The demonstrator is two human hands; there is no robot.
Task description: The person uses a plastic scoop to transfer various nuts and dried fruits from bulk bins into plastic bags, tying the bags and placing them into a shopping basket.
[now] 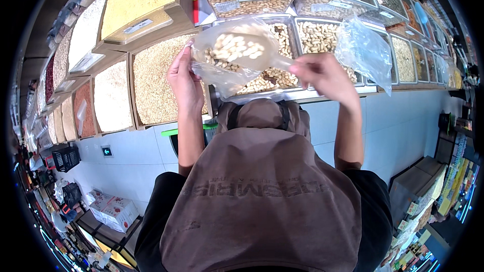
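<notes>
My left hand (186, 83) is closed on the edge of a clear plastic bag (229, 86), which hangs spread over a bin. My right hand (325, 75) grips the handle of a translucent plastic scoop (276, 59). Unshelled peanuts (237, 48) lie in the scoop's bowl. The bowl overlaps the bag's mouth; how far inside it sits I cannot tell. Beneath both is a clear-walled bin (295, 94) of peanuts with some dark pieces among them, partly hidden by the bag. Beside my right hand, another crumpled clear bag (365, 50) lies over the neighbouring peanut bin (316, 35).
Left of the bag stand wooden bins of pale grain (157, 85), white grain (112, 95) and yellow grain (138, 0). More lidded clear bins (252, 2) rise behind. White boxes (113, 211) and a black basket (65, 158) are at the lower left, with shelves on the right.
</notes>
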